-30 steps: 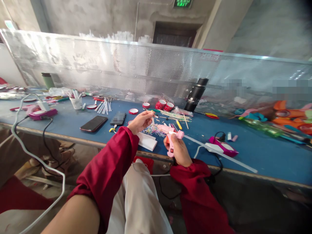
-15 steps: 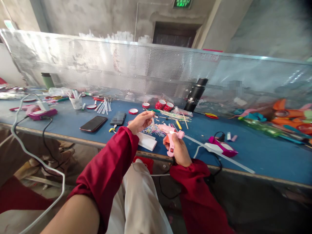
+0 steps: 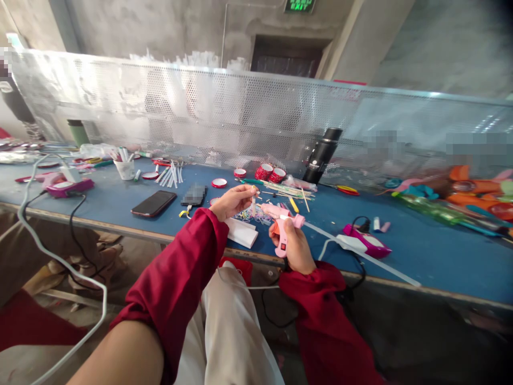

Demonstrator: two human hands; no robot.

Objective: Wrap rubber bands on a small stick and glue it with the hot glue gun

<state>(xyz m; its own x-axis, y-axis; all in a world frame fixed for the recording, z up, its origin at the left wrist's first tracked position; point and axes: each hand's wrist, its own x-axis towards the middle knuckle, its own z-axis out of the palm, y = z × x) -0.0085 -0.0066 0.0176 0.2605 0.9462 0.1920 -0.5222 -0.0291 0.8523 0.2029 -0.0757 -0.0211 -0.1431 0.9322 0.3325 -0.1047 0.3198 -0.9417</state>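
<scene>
A pink hot glue gun (image 3: 284, 235) is gripped in my right hand (image 3: 300, 248), its nozzle pointing left. A long clear glue stick (image 3: 360, 255) trails from its back end toward the lower right. Between the fingertips of my left hand (image 3: 236, 200) is a thin whitish strip (image 3: 254, 206), hanging down close to the nozzle; its exact kind is too small to make out. Below and behind it lies a heap of small colourful bits (image 3: 260, 216). A folded white sheet (image 3: 242, 233) rests at the table edge under my left hand.
Phone (image 3: 154, 203) and power bank (image 3: 194, 194) lie to the left, near a cup of pens (image 3: 125, 168). Red tape rolls (image 3: 264, 171) and a black flask (image 3: 323, 156) stand at the back. A purple power strip (image 3: 366, 241) sits right; a white cable (image 3: 102, 310) hangs left.
My left fingertips and the strip have shifted very slightly right and down. The glue gun stays almost in place. At the far left edge, a person has come into view behind the mesh.
</scene>
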